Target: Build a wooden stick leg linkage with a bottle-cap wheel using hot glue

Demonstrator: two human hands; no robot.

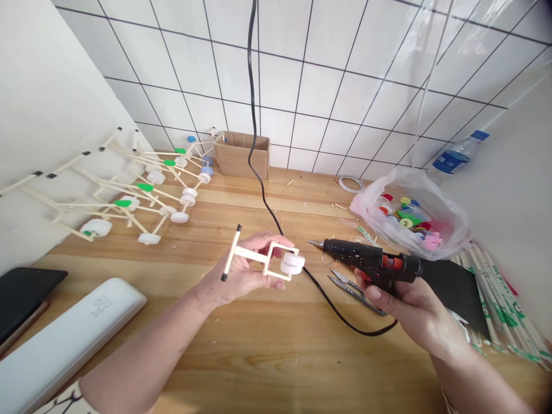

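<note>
My left hand (244, 276) is closed around a small frame of pale wooden sticks (256, 257) with a white bottle cap (292, 264) fixed at its right end. My right hand (409, 307) grips a black hot glue gun (373, 263). Its metal nozzle points left, a short gap from the white cap. The gun's black cord (276, 221) runs under my hands and up the tiled wall.
Several finished stick-and-cap models (142, 192) lie at the back left. A cardboard box (241, 154), a tape roll (350, 183), a plastic bag of coloured caps (409, 218), a water bottle (457, 155), small snips (351, 287), a black sheet (457, 290), a white case (64, 339) and a phone (21, 293) surround the wooden table (276, 345).
</note>
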